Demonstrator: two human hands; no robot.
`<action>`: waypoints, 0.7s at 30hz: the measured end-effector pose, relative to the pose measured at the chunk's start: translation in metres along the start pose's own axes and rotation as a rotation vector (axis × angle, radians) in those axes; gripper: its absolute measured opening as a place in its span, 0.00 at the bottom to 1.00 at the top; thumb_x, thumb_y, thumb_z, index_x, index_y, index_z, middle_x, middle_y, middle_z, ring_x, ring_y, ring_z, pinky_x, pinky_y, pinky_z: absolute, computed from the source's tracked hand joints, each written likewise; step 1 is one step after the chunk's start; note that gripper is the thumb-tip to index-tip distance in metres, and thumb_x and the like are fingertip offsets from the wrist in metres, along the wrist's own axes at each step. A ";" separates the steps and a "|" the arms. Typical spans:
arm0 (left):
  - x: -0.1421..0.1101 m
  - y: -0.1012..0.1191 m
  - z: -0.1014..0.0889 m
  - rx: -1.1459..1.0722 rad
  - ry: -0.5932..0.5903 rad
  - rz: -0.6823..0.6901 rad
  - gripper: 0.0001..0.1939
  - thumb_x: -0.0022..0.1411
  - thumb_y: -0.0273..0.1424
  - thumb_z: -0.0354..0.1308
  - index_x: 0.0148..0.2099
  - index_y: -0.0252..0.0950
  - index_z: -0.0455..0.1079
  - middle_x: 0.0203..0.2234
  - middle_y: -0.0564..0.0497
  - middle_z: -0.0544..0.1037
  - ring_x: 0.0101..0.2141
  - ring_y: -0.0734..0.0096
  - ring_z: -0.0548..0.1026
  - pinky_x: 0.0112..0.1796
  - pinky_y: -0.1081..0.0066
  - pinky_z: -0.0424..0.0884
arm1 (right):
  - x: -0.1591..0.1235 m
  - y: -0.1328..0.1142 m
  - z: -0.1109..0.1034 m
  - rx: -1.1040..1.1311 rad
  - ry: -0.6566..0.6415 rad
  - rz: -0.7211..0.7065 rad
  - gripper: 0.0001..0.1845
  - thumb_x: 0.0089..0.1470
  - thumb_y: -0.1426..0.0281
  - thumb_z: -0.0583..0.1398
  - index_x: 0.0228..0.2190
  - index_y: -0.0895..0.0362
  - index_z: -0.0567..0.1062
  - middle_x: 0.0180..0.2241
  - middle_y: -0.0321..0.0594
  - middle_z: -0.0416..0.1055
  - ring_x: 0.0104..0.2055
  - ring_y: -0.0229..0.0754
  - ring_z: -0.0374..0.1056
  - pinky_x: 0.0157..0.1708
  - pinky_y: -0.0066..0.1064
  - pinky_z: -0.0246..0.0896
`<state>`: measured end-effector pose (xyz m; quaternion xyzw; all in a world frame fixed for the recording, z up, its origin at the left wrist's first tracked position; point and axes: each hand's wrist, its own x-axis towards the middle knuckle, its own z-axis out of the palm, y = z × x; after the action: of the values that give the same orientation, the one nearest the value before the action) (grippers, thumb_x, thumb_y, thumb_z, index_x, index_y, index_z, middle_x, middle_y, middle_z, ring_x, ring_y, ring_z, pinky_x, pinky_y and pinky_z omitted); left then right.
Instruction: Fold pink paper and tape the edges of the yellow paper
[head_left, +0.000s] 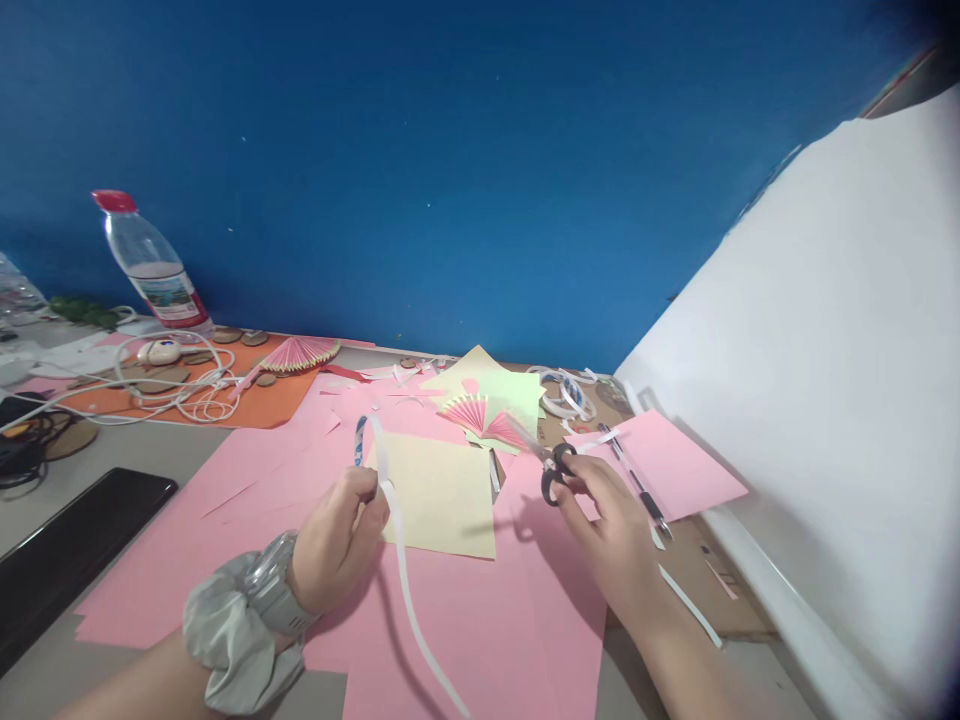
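My left hand (341, 540) is closed on a roll of white tape (361, 440), whose blue-and-white printed core shows above the fingers. From it a long white tape strip (409, 590) hangs toward the bottom of the view. My right hand (604, 530) grips the black handles of a pair of scissors (559, 472), blades pointing up and left; the blades look blurred. Between the hands lies a pale yellow paper square (442, 495) on overlapping pink sheets (480, 640). Beyond the scissors, pleated pink paper fans (465, 410) rest on yellow-green paper (525, 395).
At left stand a red-capped bottle (161, 275), white cables (180, 385) and a black phone (86, 555). Another pleated fan (300, 353) lies on orange paper (281, 400). To the right are a tape roll (566, 395), a pen (637, 485), and pink paper (675, 465) beside a white panel (840, 300).
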<state>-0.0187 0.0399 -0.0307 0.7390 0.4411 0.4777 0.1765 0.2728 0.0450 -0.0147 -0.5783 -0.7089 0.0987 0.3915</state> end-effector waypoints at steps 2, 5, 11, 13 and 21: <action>-0.003 -0.001 0.001 -0.040 -0.035 0.009 0.04 0.62 0.27 0.43 0.37 0.39 0.58 0.23 0.53 0.66 0.22 0.71 0.65 0.26 0.68 0.65 | -0.001 -0.001 -0.001 -0.047 -0.029 -0.138 0.14 0.58 0.69 0.53 0.46 0.52 0.67 0.43 0.44 0.67 0.41 0.45 0.68 0.38 0.36 0.67; -0.006 -0.002 0.004 -0.088 -0.090 0.014 0.06 0.64 0.26 0.41 0.38 0.38 0.58 0.24 0.51 0.68 0.24 0.69 0.68 0.29 0.65 0.67 | -0.003 -0.002 0.000 -0.101 -0.064 -0.332 0.15 0.57 0.72 0.54 0.47 0.52 0.66 0.42 0.44 0.68 0.45 0.47 0.66 0.41 0.37 0.65; -0.007 0.005 0.009 -0.137 -0.165 0.052 0.08 0.63 0.23 0.40 0.40 0.38 0.59 0.27 0.49 0.73 0.30 0.68 0.73 0.36 0.62 0.68 | -0.004 -0.004 0.003 -0.138 -0.091 -0.457 0.19 0.56 0.75 0.56 0.49 0.52 0.64 0.41 0.45 0.68 0.45 0.46 0.66 0.42 0.37 0.64; -0.006 0.008 0.008 -0.122 -0.165 0.069 0.08 0.62 0.22 0.41 0.40 0.38 0.58 0.26 0.50 0.73 0.29 0.68 0.73 0.35 0.63 0.68 | -0.004 -0.004 0.004 -0.147 -0.081 -0.462 0.19 0.56 0.75 0.56 0.50 0.52 0.63 0.41 0.45 0.67 0.45 0.46 0.66 0.43 0.37 0.64; 0.000 0.015 0.006 0.012 -0.141 0.118 0.07 0.61 0.22 0.43 0.39 0.38 0.58 0.24 0.51 0.73 0.26 0.69 0.74 0.27 0.69 0.68 | -0.003 -0.009 0.007 -0.171 -0.115 -0.464 0.18 0.56 0.75 0.55 0.49 0.52 0.65 0.40 0.45 0.69 0.43 0.46 0.67 0.41 0.37 0.65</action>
<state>-0.0059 0.0329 -0.0231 0.7965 0.3860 0.4316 0.1744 0.2618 0.0418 -0.0157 -0.4247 -0.8496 -0.0213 0.3122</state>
